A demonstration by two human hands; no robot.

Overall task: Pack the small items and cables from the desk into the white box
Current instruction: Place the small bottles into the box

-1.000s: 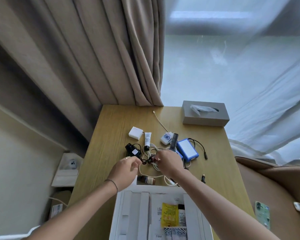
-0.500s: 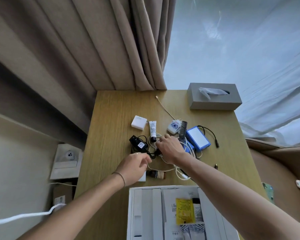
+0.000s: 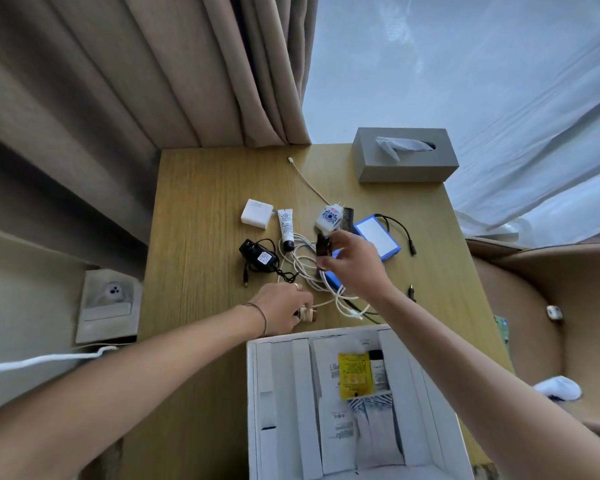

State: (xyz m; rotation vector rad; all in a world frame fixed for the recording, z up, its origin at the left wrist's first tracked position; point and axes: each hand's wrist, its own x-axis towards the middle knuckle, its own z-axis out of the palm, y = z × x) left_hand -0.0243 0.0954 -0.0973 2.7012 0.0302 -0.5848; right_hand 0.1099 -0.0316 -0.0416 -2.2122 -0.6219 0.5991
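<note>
Two hands at work over a wooden desk (image 3: pixel 201 209), as I read the head view. Right hand (image 3: pixel 355 265): raised above the cable tangle, fingers pinched on a small dark object (image 3: pixel 323 245) whose kind I cannot tell. Left hand (image 3: pixel 281 311): low at the near edge of the desk, fingers closed around a small brown bottle (image 3: pixel 308 315) lying on its side just beyond the box. White box (image 3: pixel 260 410): open, at the near edge of the desk, right of centre; inside it I count a yellow packet (image 3: pixel 353 375), a small tube (image 3: pixel 377 370) beside it, and white sachets (image 3: pixel 371 431) nearer to me. White cable (image 3: pixel 303 259): loose loops between the hands, running near and right under the right wrist. Black adapter (image 3: pixel 258 256): left of the loops, its thin cord trailing toward the left hand. White charger block (image 3: pixel 256 214): far left of the group. Cream tube (image 3: pixel 286 228): just right of the block, dark cap pointing near. White plug with blue pattern (image 3: pixel 329 218): far side of the right hand, beside a black comb (image 3: pixel 347 218). Blue case (image 3: pixel 378 239): right of the hand, partly hidden by it, with a black lead (image 3: pixel 400 226) curling off to the right. Thin cream cable (image 3: pixel 307 180): runs from the far desk toward the plug. Grey tissue box (image 3: pixel 404 162): far right corner. Beige curtain (image 3: pixel 153 71): behind the desk.
</note>
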